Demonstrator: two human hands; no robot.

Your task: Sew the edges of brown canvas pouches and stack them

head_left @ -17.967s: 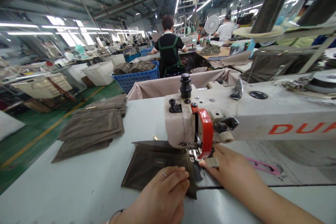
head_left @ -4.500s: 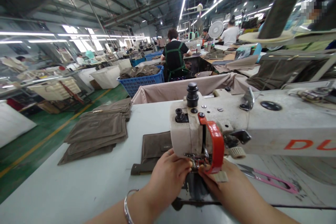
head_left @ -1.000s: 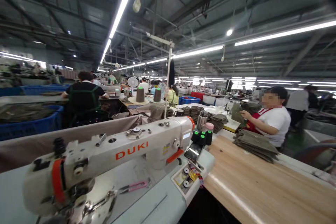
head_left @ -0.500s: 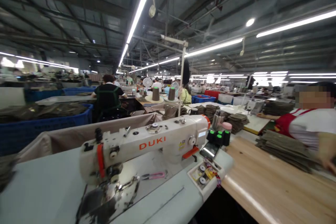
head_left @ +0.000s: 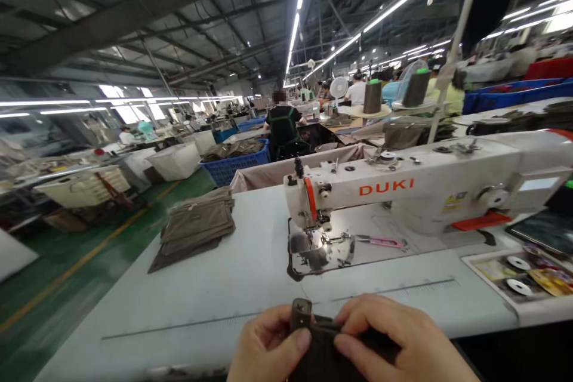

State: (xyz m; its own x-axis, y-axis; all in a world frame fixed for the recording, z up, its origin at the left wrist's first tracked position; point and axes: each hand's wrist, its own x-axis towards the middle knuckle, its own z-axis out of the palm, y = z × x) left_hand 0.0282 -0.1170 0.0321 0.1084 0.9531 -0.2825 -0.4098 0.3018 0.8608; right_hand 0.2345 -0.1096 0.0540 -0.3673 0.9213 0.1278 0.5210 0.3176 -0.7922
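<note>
Currently, the left hand (head_left: 268, 349) and the right hand (head_left: 398, 337) each grip a dark brown cloth piece (head_left: 320, 361) between closed thumb and fingers at the table's (head_left: 250, 274) near edge, before the sewing machine (head_left: 421, 188), pink snips (head_left: 387, 242) lying beneath its arm and stacked cloth pouches (head_left: 197, 224) farther left.

A person's left hand (head_left: 268, 349) and right hand (head_left: 416, 334) pinch between thumb and curled fingers, side by side and slightly apart, in front of the sewing machine (head_left: 389, 188), right fingertips pointing toward the left thumb.
</note>
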